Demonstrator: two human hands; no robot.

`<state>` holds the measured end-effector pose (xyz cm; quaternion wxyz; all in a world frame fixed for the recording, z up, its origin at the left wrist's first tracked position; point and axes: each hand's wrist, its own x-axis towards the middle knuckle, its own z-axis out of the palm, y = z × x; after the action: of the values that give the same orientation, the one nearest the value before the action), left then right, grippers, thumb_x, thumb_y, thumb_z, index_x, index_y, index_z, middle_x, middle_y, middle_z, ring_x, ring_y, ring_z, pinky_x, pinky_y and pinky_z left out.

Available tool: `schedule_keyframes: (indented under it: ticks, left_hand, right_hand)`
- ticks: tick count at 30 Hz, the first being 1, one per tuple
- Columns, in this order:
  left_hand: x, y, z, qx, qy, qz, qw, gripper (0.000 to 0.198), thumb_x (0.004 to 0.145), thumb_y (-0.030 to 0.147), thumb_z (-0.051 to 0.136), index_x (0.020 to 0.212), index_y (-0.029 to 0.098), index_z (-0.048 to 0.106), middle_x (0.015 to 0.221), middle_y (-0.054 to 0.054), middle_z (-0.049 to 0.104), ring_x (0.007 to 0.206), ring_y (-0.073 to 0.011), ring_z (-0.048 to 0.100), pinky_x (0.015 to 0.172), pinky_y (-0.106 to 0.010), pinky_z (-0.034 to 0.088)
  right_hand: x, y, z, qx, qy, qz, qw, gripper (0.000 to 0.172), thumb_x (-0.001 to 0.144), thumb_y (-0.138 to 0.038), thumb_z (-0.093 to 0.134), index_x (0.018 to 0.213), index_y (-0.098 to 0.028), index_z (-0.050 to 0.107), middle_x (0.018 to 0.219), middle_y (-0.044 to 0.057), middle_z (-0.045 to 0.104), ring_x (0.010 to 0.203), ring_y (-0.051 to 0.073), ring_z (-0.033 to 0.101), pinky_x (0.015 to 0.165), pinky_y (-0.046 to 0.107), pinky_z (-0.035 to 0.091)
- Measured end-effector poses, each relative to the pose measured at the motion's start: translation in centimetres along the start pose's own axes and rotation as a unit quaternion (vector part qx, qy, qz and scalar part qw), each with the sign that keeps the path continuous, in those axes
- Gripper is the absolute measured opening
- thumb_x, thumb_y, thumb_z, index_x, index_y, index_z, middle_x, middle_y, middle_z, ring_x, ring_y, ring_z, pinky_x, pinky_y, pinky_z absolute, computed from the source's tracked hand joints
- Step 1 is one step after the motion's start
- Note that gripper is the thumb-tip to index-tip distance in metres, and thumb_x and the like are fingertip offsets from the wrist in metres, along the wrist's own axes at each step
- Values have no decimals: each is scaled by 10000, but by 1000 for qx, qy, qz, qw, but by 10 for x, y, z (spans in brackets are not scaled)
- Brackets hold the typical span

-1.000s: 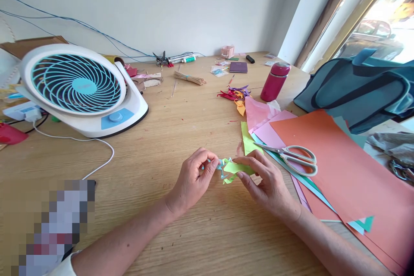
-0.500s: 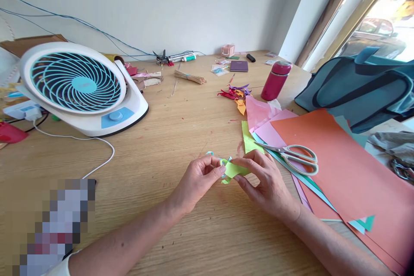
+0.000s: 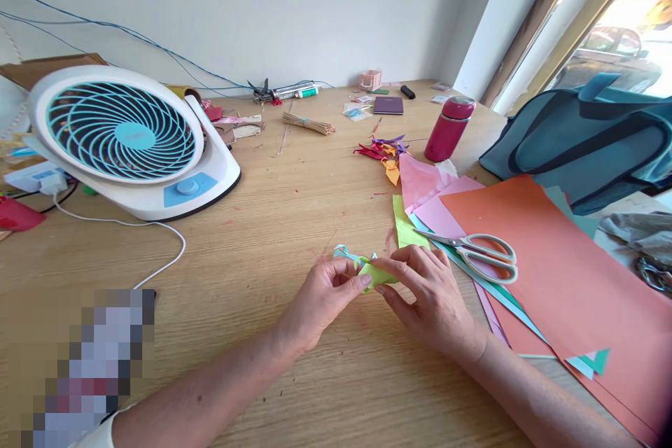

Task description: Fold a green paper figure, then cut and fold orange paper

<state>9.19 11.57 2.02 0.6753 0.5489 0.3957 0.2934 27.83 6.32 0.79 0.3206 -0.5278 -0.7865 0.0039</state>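
Note:
A small strip of lime-green paper (image 3: 379, 276) is pinched between my two hands, just above the wooden table. My left hand (image 3: 326, 294) grips its left end with thumb and forefinger. The right end lies between the thumb and fingers of my right hand (image 3: 426, 290). Curled light-blue paper strips (image 3: 346, 253) show just beyond my left fingertips; whether they are held or lie on the table I cannot tell. A larger lime-green paper piece (image 3: 407, 224) rests past my right hand. White-handled scissors (image 3: 486, 257) lie on coloured sheets to the right.
Orange paper sheets (image 3: 556, 259) spread over the right side. A red flask (image 3: 450, 129) and a blue bag (image 3: 577, 140) stand behind. Coloured paper scraps (image 3: 386, 150) and a bundle of sticks (image 3: 308, 123) lie farther back. A fan (image 3: 136, 140) stands left, a pixelated object (image 3: 94, 364) nearer.
The green strip has tilted and its curled lower end near my left fingers no longer shows. More of the light-blue strips is visible. Both hands stay in nearly the same place.

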Motion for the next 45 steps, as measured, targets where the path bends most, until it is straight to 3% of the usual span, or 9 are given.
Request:
schedule_keyframes:
  ticks: [8,14,21,24,27,37,40,45]
  left_hand:
    - [3,-9,-3,-97,-3,-48,994,274,769,418,739,756,147,700,686,9,552,656,-100,395,642,-236,305]
    - [5,-11,-7,-96,-15,-66,993,302,776,443,729,729,146,702,708,-2,554,660,-101,374,637,-234,300]
    - [4,-11,-6,-35,8,-9,999,251,829,401,669,732,176,719,718,8,565,692,-119,413,669,-261,325]
    - [4,-9,-4,3,23,30,999,229,838,356,641,705,192,730,818,-13,636,819,-164,503,801,-311,375]
    - [5,-6,-3,35,42,65,996,222,838,299,612,672,210,730,893,-24,661,981,-204,531,960,-370,345]
    - [4,1,-3,66,23,80,994,262,850,293,577,632,189,679,838,-35,648,1046,-221,539,1069,-416,296]
    - [5,-1,-3,78,16,82,993,251,853,299,575,657,181,679,857,-38,657,1023,-221,551,1052,-413,316]
    - [12,-2,-17,111,28,89,989,271,906,365,528,771,168,655,851,-45,657,877,-201,591,866,-353,435]
  right_hand:
    - [0,0,3,26,-4,6,1000,320,912,-302,620,1228,-246,622,1000,61,621,867,220,576,767,384,339]
    - [0,0,4,74,-1,52,996,237,909,-289,625,1142,-271,666,918,33,607,854,213,573,773,384,337]
    - [0,0,4,114,-8,89,989,195,900,-329,631,1081,-274,678,924,35,628,899,234,582,846,423,335]
    - [0,-1,4,127,-10,102,987,213,900,-353,629,1096,-282,672,934,34,635,916,240,585,864,430,331]
    - [1,-1,4,141,-14,112,984,180,897,-340,634,1065,-283,663,959,23,641,943,239,587,877,422,330]
    - [1,1,5,156,-25,126,979,151,879,-334,664,1005,-259,630,997,33,655,970,249,582,906,428,327]
    - [1,1,5,151,-27,119,981,134,881,-323,661,996,-259,634,993,37,658,966,250,582,896,431,332]
    - [1,4,4,132,-14,123,983,131,882,-309,656,1005,-264,645,980,34,646,955,251,587,869,427,351]
